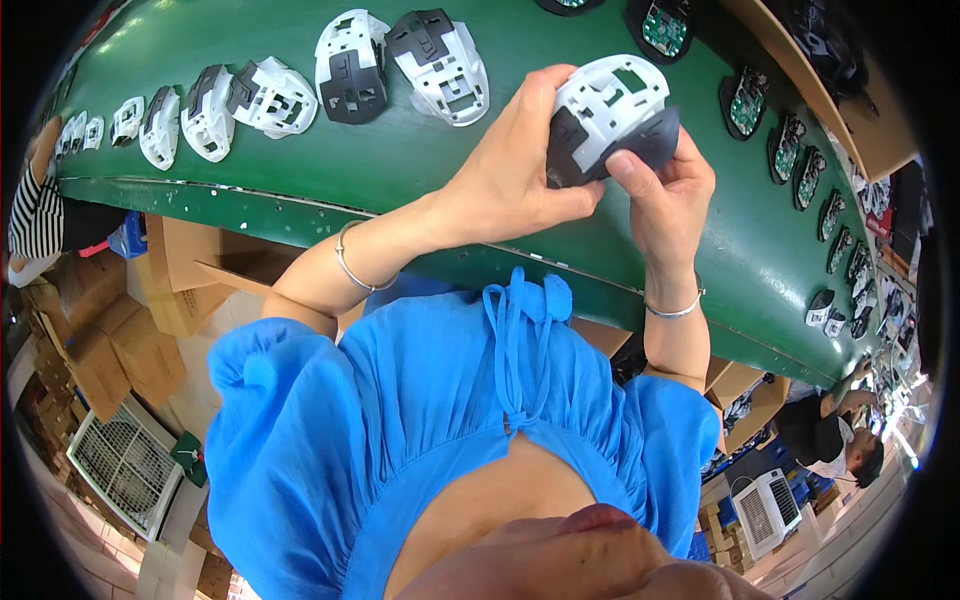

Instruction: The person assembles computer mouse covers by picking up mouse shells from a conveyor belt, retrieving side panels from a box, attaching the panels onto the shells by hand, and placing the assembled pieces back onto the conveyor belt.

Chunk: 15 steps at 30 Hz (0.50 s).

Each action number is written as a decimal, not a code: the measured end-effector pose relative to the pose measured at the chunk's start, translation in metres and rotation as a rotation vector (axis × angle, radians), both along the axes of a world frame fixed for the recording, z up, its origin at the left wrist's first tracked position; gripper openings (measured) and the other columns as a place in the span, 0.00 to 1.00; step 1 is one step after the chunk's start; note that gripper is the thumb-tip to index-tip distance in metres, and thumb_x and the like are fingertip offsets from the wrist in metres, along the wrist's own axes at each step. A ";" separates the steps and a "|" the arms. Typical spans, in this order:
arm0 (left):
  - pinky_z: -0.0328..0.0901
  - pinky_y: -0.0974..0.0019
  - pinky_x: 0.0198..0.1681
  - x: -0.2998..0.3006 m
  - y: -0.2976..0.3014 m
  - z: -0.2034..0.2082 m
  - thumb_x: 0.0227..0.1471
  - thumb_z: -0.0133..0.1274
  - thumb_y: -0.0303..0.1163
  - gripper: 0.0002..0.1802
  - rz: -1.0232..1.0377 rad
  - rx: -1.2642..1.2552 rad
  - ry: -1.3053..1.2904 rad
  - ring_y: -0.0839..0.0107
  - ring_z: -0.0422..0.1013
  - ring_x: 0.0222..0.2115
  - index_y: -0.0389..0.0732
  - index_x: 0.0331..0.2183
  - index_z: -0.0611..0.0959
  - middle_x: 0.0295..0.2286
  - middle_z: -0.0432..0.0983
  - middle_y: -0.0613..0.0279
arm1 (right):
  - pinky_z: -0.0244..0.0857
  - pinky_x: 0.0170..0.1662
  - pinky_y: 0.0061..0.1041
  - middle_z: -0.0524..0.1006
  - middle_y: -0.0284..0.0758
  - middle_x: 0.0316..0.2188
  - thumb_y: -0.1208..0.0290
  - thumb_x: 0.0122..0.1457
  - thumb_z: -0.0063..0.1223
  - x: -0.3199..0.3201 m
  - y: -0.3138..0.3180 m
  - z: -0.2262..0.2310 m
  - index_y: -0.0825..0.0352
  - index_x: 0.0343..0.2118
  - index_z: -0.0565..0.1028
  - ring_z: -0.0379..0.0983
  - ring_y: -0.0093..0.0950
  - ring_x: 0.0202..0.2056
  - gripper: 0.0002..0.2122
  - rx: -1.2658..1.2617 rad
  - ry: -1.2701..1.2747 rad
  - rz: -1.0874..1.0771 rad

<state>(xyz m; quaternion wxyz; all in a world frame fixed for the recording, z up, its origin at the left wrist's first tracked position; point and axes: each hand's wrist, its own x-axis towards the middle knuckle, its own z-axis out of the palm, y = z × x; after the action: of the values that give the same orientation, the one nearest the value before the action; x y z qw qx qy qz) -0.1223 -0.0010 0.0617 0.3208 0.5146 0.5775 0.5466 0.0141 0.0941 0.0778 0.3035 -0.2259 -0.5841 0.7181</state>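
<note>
Both of my hands hold one computer mouse shell above the green bench; it is a white frame with cut-out openings and black cover parts. My left hand grips its left side, with the thumb below the lower edge. On the right, my right hand is closed round the black cover, its thumb pressed on the near edge. Some of the right fingers are hidden behind the shell. Closest to my left hand on the bench lies another white and black mouse shell, apart from it.
More shells form a row leftward along the green bench. Several black mouse bases with green circuit boards line the right side. A cardboard box stands beyond them. Other people are at the far right and far left.
</note>
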 end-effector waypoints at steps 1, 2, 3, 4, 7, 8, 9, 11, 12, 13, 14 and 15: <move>0.58 0.63 0.48 0.000 -0.001 -0.002 0.37 0.59 0.29 0.43 0.026 0.029 0.081 0.63 0.61 0.45 0.33 0.52 0.55 0.43 0.61 0.50 | 0.67 0.41 0.19 0.75 0.35 0.36 0.80 0.47 0.59 0.000 -0.002 -0.001 0.74 0.42 0.71 0.72 0.20 0.36 0.17 -0.019 0.031 -0.007; 0.58 0.63 0.48 0.000 0.000 -0.002 0.37 0.59 0.29 0.43 0.031 0.035 0.078 0.63 0.61 0.45 0.33 0.52 0.55 0.43 0.61 0.50 | 0.66 0.41 0.19 0.75 0.35 0.36 0.80 0.47 0.59 0.000 -0.001 -0.002 0.74 0.42 0.71 0.71 0.20 0.36 0.18 -0.037 0.060 -0.014; 0.59 0.59 0.46 -0.001 0.000 -0.002 0.35 0.59 0.29 0.43 0.038 0.078 0.126 0.56 0.61 0.42 0.31 0.51 0.55 0.41 0.61 0.46 | 0.66 0.41 0.19 0.75 0.35 0.36 0.80 0.47 0.59 0.001 0.000 -0.004 0.74 0.42 0.71 0.71 0.20 0.36 0.18 -0.030 0.057 -0.010; 0.59 0.55 0.44 -0.002 0.001 -0.002 0.33 0.60 0.29 0.44 0.044 0.122 0.173 0.49 0.60 0.40 0.30 0.50 0.55 0.39 0.61 0.42 | 0.66 0.41 0.19 0.75 0.35 0.35 0.80 0.46 0.60 0.003 0.002 -0.005 0.74 0.41 0.71 0.71 0.20 0.36 0.17 -0.118 0.055 -0.016; 0.59 0.59 0.46 -0.004 -0.002 0.001 0.35 0.59 0.29 0.44 0.030 0.024 0.256 0.54 0.62 0.42 0.33 0.52 0.54 0.43 0.60 0.45 | 0.65 0.42 0.20 0.75 0.34 0.34 0.80 0.43 0.62 0.006 0.013 -0.002 0.74 0.38 0.72 0.71 0.21 0.36 0.17 -0.273 0.062 -0.022; 0.59 0.59 0.45 -0.003 -0.004 -0.001 0.33 0.58 0.29 0.45 0.028 0.060 0.264 0.52 0.62 0.41 0.33 0.53 0.55 0.42 0.60 0.45 | 0.66 0.41 0.20 0.75 0.34 0.34 0.81 0.42 0.62 0.010 0.017 -0.001 0.73 0.36 0.72 0.72 0.21 0.36 0.16 -0.215 0.028 0.069; 0.59 0.59 0.45 -0.004 -0.005 -0.001 0.33 0.58 0.29 0.45 0.029 0.058 0.260 0.52 0.62 0.41 0.33 0.53 0.55 0.42 0.60 0.45 | 0.66 0.40 0.19 0.75 0.34 0.34 0.82 0.41 0.62 0.013 0.022 0.000 0.73 0.35 0.71 0.72 0.21 0.36 0.15 -0.157 -0.006 0.159; 0.59 0.58 0.45 -0.005 -0.005 0.001 0.32 0.58 0.29 0.45 -0.013 0.106 0.339 0.51 0.62 0.42 0.33 0.53 0.57 0.42 0.61 0.46 | 0.67 0.39 0.19 0.75 0.36 0.35 0.82 0.39 0.64 0.014 0.029 0.008 0.72 0.39 0.68 0.72 0.22 0.36 0.22 -0.227 -0.064 0.209; 0.60 0.57 0.46 -0.005 -0.004 0.003 0.30 0.58 0.29 0.45 -0.019 0.148 0.305 0.50 0.62 0.42 0.32 0.53 0.59 0.42 0.62 0.46 | 0.68 0.38 0.19 0.75 0.37 0.36 0.81 0.37 0.66 0.013 0.028 0.012 0.71 0.42 0.65 0.73 0.23 0.37 0.26 -0.168 -0.074 0.204; 0.60 0.57 0.46 -0.007 -0.002 0.004 0.30 0.58 0.29 0.45 -0.027 0.143 0.295 0.50 0.62 0.42 0.32 0.53 0.59 0.42 0.62 0.46 | 0.68 0.38 0.19 0.74 0.38 0.36 0.80 0.35 0.68 0.014 0.028 0.015 0.69 0.44 0.63 0.73 0.24 0.37 0.31 -0.109 -0.086 0.199; 0.60 0.56 0.44 -0.011 -0.001 0.003 0.28 0.59 0.28 0.45 -0.078 0.183 0.299 0.49 0.62 0.41 0.32 0.51 0.60 0.41 0.62 0.45 | 0.68 0.40 0.22 0.74 0.38 0.37 0.77 0.29 0.71 0.018 0.032 0.016 0.68 0.53 0.56 0.72 0.28 0.39 0.44 0.027 -0.257 0.229; 0.61 0.54 0.42 -0.015 -0.001 0.002 0.26 0.60 0.27 0.45 -0.129 0.222 0.302 0.48 0.62 0.39 0.32 0.50 0.60 0.40 0.62 0.44 | 0.68 0.40 0.22 0.74 0.38 0.37 0.77 0.29 0.71 0.016 0.031 0.016 0.68 0.53 0.56 0.72 0.28 0.39 0.44 0.016 -0.269 0.221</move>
<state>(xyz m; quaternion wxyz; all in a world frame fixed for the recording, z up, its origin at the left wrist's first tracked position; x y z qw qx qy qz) -0.1369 -0.0023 0.0639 0.2062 0.6588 0.5212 0.5019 0.0303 0.1255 0.0935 0.1432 -0.2519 -0.6463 0.7059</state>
